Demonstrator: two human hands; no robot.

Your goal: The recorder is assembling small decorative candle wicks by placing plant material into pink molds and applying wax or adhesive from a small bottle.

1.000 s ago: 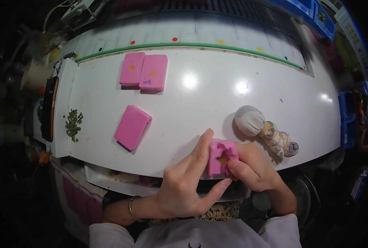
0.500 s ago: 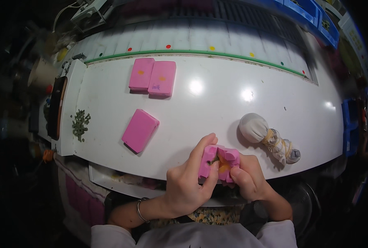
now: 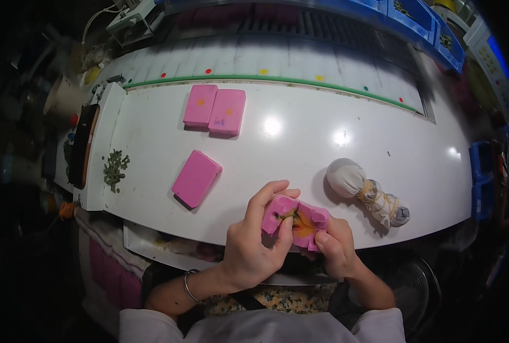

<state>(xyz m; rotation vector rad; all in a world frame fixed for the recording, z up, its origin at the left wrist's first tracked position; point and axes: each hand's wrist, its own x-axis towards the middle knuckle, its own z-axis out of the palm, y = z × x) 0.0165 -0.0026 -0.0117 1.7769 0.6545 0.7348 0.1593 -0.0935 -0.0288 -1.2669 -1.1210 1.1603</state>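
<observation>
A pink rubber mould (image 3: 310, 215) is spread apart between my hands just over the table's near edge. Its opened inside shows yellow-orange staining and a small dark green piece (image 3: 294, 212). My left hand (image 3: 253, 243) grips the left side, thumb pressed into the opening and fingers behind. On the right side, my right hand (image 3: 335, 247) pinches the rubber with thumb and bent fingers. A closed pink block (image 3: 197, 179) lies left of my hands. Two more pink blocks (image 3: 227, 112), each with a yellow mark, lie side by side farther back.
To the right rests a white cloth bundle (image 3: 346, 177) tied with yellowish bands. Small green pieces (image 3: 115, 170) are heaped at the table's left, near a dark flat case (image 3: 84, 147). A green-edged strip (image 3: 288, 87) with coloured dots crosses the back. Blue bins (image 3: 412, 20) stand back right.
Both hands have shifted slightly left and tilted the mould, whose halves are spread wider, showing more of the inside. The coloured dots on the back strip have moved left.
</observation>
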